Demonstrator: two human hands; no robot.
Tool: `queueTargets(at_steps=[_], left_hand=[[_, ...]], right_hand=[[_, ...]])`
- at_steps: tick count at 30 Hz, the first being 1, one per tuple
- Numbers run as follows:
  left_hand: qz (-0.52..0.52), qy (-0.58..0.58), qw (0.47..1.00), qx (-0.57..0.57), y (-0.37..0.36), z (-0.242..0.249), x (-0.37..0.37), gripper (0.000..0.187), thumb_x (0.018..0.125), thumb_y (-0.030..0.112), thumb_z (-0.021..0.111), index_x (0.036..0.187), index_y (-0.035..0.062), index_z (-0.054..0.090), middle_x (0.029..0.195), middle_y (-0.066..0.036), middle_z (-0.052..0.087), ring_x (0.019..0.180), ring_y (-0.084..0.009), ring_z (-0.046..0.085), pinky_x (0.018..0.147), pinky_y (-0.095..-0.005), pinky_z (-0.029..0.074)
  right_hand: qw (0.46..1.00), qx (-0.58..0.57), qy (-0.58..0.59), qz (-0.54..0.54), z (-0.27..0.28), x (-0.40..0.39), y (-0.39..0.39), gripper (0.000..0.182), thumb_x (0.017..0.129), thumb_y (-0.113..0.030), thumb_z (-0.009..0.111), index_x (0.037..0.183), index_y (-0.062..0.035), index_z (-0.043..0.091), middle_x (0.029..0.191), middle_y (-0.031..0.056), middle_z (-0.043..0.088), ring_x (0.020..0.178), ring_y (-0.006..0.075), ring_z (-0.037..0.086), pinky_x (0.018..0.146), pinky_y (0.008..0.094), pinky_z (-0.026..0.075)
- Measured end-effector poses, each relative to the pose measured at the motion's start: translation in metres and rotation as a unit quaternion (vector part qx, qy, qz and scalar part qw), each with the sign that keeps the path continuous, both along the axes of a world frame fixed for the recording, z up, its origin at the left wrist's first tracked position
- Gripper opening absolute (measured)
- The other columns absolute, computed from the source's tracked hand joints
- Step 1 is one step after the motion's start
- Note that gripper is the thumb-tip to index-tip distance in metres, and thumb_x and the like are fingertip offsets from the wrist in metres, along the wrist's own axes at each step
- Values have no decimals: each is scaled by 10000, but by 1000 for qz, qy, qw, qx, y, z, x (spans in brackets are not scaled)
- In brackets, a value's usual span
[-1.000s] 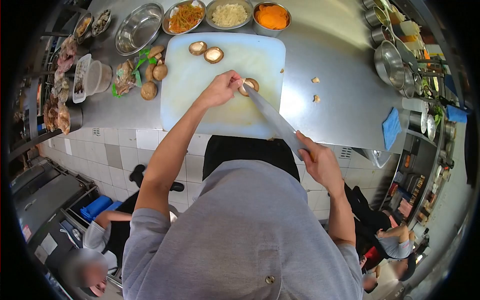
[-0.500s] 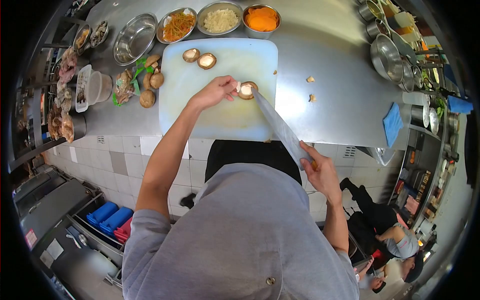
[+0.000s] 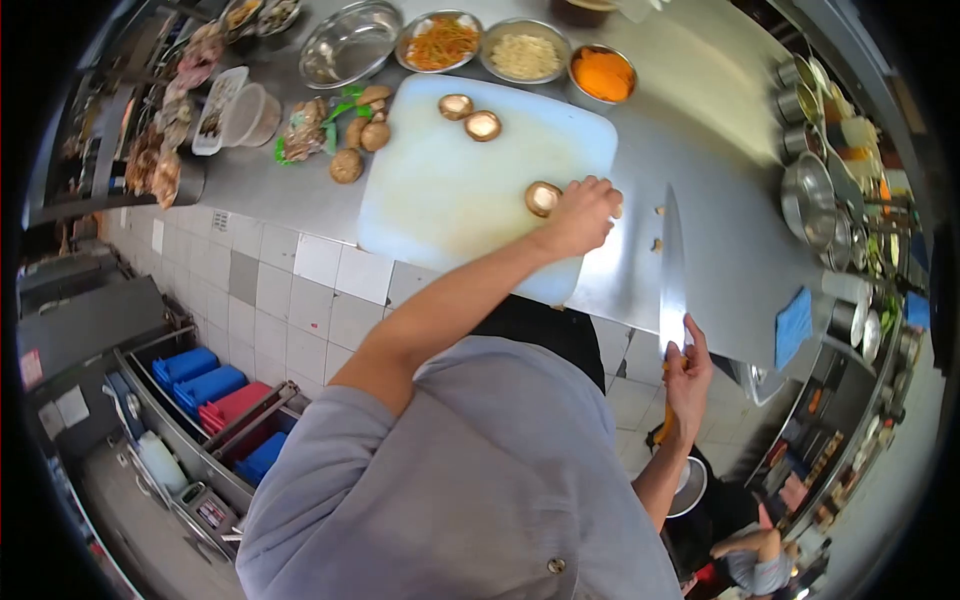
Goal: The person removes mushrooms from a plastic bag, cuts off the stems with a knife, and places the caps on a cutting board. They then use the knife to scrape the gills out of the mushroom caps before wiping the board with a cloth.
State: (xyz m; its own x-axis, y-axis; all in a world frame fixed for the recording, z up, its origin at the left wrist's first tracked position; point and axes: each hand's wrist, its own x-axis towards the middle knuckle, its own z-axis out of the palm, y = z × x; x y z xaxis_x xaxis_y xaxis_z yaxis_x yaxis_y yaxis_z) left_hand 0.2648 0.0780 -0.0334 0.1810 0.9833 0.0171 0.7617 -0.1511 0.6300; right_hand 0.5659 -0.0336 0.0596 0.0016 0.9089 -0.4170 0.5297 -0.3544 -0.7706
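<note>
While right hand (image 3: 688, 378) grips knife (image 3: 673, 270), left (image 3: 582, 218) half-curled

Blue cloth (image 3: 794, 328) near counter (image 3: 740, 290) edge; red bin (image 3: 240, 403) among blue bins (image 3: 209, 388).

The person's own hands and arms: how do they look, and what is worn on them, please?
The left hand and right hand wear no gloves, and no watch shows. Both forearms are uncovered. The plain grey cloth left sleeve is short and loose.

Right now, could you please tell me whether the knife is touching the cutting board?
Apart: the head view shows a strip of steel counter between the knife and the cutting board.
</note>
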Motion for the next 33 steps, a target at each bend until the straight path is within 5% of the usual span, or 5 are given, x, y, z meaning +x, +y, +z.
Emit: queueTargets(at_steps=[5,11,20,28,33], left_hand=[[56,192,974,108,-39,8,-41,552,822,104,780,1346,92,608,1409,-152,574,1364,-358,495,1138,-525,408],[111,-6,989,93,-60,-3,-112,529,822,70,755,1316,26,574,1366,-196,561,1298,-396,527,1071,-464,471],[262,62,943,195,-51,24,-229,596,795,109,820,1317,46,539,1327,-214,568,1230,-418,563,1050,-479,465],[412,207,886,45,-145,-9,-323,613,757,134,837,1331,87,627,1196,-185,598,1146,-407,585,1002,-479,495],[452,149,879,-4,-155,-14,-323,675,770,167,858,1366,30,574,1166,-184,611,1065,-374,622,958,-452,532]], right_hand=[[1000,14,-5,-5,-7,8,2,539,1023,-91,644,1549,-109,528,723,-34,499,599,59,442,528,235,366],[999,9,-26,29,-17,-6,4,539,1015,-88,660,1539,-129,543,705,-38,488,576,57,441,514,242,366],[994,-5,-31,109,-10,-54,22,519,1019,-93,660,1527,-121,554,713,-29,505,591,59,462,528,243,382],[992,-9,-55,114,-16,-63,13,513,1025,-121,667,1526,-116,554,734,-25,523,601,62,467,539,239,396],[991,-23,-47,125,-15,-69,14,512,1022,-123,673,1520,-107,557,729,-28,526,601,61,464,543,235,394]])
